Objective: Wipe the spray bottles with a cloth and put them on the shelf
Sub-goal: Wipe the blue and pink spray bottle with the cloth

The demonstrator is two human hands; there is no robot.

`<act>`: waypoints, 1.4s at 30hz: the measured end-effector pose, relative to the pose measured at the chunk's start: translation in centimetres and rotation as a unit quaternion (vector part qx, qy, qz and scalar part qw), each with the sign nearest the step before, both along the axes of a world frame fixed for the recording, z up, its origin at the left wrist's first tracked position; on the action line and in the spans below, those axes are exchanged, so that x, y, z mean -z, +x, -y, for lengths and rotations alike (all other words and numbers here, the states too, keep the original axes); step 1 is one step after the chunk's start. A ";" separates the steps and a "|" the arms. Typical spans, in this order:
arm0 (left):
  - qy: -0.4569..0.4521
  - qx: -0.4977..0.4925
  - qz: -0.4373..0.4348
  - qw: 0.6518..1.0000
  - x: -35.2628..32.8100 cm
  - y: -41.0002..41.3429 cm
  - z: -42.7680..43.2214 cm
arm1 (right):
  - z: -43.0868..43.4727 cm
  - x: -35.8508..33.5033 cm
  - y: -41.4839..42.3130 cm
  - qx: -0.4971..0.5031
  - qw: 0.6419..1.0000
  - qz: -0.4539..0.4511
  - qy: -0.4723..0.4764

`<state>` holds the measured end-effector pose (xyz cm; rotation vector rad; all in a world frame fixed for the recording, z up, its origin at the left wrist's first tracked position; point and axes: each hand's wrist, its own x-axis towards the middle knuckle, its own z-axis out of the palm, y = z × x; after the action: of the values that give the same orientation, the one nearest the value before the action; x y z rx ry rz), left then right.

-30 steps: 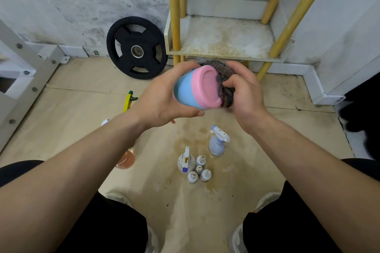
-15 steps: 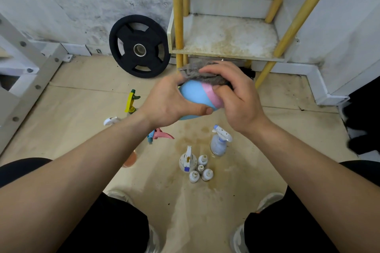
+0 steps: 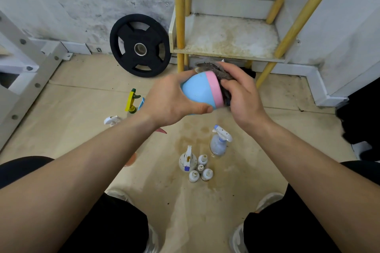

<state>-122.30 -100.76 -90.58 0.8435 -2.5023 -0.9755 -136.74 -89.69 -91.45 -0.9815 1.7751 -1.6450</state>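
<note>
While your left hand grips the blue bottle and your right hand pinches the cloth against its pink base, turn the bottle steadily.

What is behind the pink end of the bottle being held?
A dark grey cloth, pressed against the bottle by the right hand. The base face is hidden by cloth and fingers.

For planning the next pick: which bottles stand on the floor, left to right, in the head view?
White trigger head, yellow-green spray bottle, cluster of small white bottles, white-blue spray bottle.
</note>
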 end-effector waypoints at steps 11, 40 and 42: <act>-0.096 0.013 0.121 0.988 0.2 -0.1 -0.4 | -0.4 0.2 -1.1 -0.076 0.969 -0.204 0.117; 0.058 -0.036 0.064 0.996 -0.9 0.4 1.3 | -1.8 -0.4 -0.1 -0.087 0.961 -0.259 0.048; 0.078 -0.049 0.048 0.995 -1.0 0.4 1.3 | -1.7 0.1 -0.1 -0.064 0.980 -0.184 0.043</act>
<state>-121.87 -102.02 -89.62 1.0730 -2.4609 -1.1338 -136.83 -87.97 -91.57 -1.4002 1.9503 -1.3599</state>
